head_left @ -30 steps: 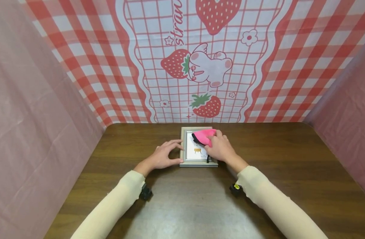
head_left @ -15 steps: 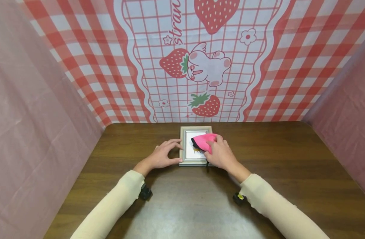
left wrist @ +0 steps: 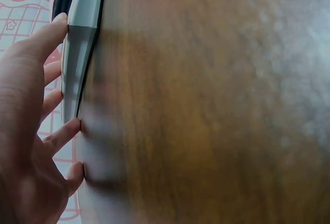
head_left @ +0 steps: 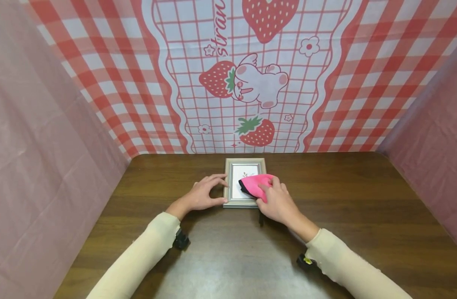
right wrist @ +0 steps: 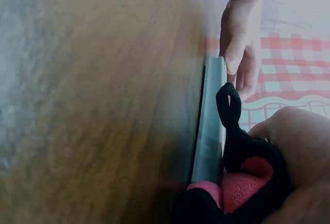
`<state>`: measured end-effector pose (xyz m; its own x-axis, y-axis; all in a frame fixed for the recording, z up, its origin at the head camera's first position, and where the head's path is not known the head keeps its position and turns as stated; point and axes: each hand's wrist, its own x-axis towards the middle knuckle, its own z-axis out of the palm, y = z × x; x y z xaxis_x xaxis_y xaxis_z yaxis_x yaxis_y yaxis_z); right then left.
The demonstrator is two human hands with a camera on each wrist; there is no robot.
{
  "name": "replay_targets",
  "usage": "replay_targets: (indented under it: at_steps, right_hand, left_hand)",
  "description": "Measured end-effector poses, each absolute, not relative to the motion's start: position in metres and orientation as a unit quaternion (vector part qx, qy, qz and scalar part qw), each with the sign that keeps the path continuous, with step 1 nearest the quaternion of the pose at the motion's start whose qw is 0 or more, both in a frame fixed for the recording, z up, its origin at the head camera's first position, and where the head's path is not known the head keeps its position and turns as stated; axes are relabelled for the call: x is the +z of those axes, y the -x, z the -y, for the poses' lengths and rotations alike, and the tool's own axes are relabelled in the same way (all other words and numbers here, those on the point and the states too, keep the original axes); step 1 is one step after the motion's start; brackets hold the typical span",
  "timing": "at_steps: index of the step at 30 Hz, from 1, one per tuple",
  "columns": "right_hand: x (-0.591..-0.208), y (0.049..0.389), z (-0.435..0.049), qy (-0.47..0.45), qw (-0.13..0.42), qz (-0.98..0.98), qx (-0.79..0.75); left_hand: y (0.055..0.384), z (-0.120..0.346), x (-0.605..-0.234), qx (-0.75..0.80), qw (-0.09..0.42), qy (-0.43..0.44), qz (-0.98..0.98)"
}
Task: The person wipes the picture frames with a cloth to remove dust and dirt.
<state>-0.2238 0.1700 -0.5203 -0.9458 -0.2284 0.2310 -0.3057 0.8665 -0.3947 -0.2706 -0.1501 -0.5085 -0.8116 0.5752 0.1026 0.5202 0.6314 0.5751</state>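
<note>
A silver-beige picture frame (head_left: 228,166) lies flat on the table with a printed picture behind its pane. Along its left side my left hand (head_left: 204,194) rests, thumb and fingertips touching the rim, fingers spread and loosely bent. In the left wrist view the thumb (left wrist: 58,26) sits on the frame's corner. My right hand (head_left: 278,202) holds a pink cloth (head_left: 256,185) with black edging, pressed on the pane and covering the picture's lower part. The cloth's black loop (right wrist: 229,103) hangs over the frame's near edge.
The brown wooden table (head_left: 228,257) spreads out around the frame. Behind it stands a red-checked strawberry backdrop (head_left: 228,112). Pink curtains hang on the left (head_left: 52,124) and right (head_left: 430,133).
My right hand has slid the pink cloth down the pane toward me, uncovering the upper part of the picture. My left hand has stayed at the frame's left side.
</note>
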Motion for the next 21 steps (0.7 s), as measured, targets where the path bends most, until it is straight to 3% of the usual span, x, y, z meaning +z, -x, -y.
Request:
replay_targets:
  at_steps: [14, 21]
  right_hand:
    - [-0.53, 0.243, -0.183, -0.139, 0.124, 0.955, 0.23]
    - [-0.504, 0.259, -0.191, -0.14, 0.134, 0.951, 0.242]
  left_hand:
    - [0.263, 0.15, -0.501, 0.292, 0.038, -0.313, -0.903]
    - [0.259, 0.149, -0.494, 0.313, 0.05, -0.301, -0.9]
